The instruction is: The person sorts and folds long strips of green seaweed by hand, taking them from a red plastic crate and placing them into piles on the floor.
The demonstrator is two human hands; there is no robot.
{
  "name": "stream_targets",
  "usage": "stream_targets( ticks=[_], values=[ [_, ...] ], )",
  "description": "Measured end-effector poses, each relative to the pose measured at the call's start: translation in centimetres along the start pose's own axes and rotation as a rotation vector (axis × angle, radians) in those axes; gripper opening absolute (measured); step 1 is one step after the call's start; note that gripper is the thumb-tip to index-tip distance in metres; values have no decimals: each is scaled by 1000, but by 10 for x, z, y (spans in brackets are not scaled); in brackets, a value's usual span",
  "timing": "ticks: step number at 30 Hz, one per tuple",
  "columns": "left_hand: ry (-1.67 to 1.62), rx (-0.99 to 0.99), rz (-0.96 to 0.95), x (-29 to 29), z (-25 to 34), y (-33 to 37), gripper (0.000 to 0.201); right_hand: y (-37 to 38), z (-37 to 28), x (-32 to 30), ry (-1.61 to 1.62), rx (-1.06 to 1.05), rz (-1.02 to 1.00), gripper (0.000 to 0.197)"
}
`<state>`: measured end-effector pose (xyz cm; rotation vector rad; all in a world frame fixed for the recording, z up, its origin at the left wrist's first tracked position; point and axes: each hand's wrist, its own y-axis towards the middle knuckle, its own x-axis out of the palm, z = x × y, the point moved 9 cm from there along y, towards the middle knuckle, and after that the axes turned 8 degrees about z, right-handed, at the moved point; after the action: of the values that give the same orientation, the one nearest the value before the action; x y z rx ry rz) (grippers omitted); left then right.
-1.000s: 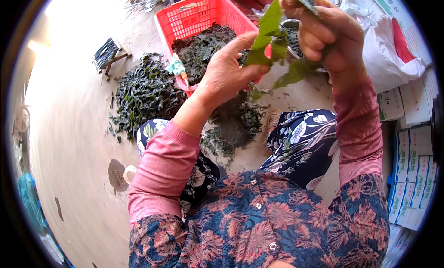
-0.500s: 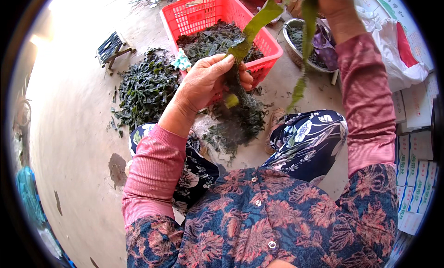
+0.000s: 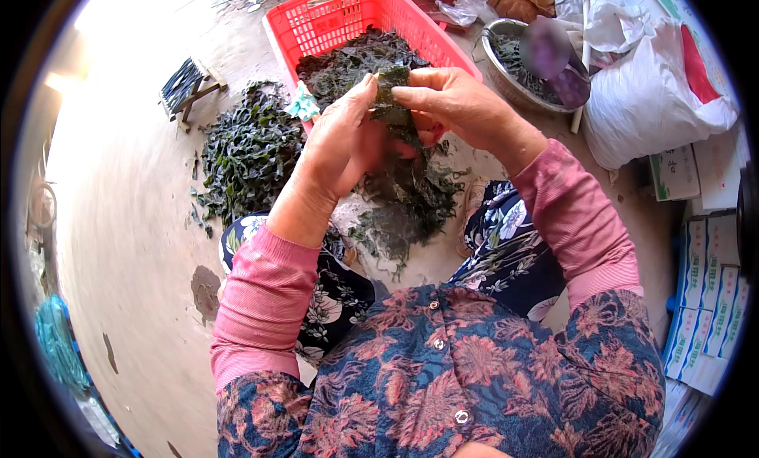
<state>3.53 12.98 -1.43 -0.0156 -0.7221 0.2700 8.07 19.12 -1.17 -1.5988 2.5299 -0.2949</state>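
In front of the red basket, my left hand [image 3: 338,145] pinches a dark green strip of seaweed [image 3: 390,92] between thumb and fingers. From the other side my right hand [image 3: 470,110] grips the same strip, so the two hands are close together. The lower part of the strip hangs over a loose heap of seaweed [image 3: 403,221] on the floor between my feet and merges with it. More seaweed [image 3: 344,66] fills the bottom of the red plastic basket [image 3: 423,35] just beyond my hands.
Left of the basket lies a dark seaweed pile [image 3: 249,161], with a small folding stool [image 3: 190,90] farther left. A round metal basin [image 3: 496,72] holds seaweed and something purple. White sacks [image 3: 652,102] and stacked boxes [image 3: 704,292] line the right side.
My right hand has come down and left from the upper right to meet my left hand. The long, light green strip that hung from it is no longer stretched out.
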Motion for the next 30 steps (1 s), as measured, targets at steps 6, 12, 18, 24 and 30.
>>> stream_targets(
  ticks=[6,12,18,24,30],
  values=[
    [106,-9,199,-15,-6,-1,27,12,-1,-24,654,-112,113,14],
    [328,-10,225,-14,-13,-2,13,8,-9,-60,815,-211,220,15],
    [542,72,111,-12,-20,-5,23,6,-7,-76,864,-205,242,14],
    [382,215,209,1,2,2,33,-2,-19,-30,818,-306,115,9],
    [316,213,306,-22,-7,7,16,1,-4,-25,838,-216,206,10]
  ],
)
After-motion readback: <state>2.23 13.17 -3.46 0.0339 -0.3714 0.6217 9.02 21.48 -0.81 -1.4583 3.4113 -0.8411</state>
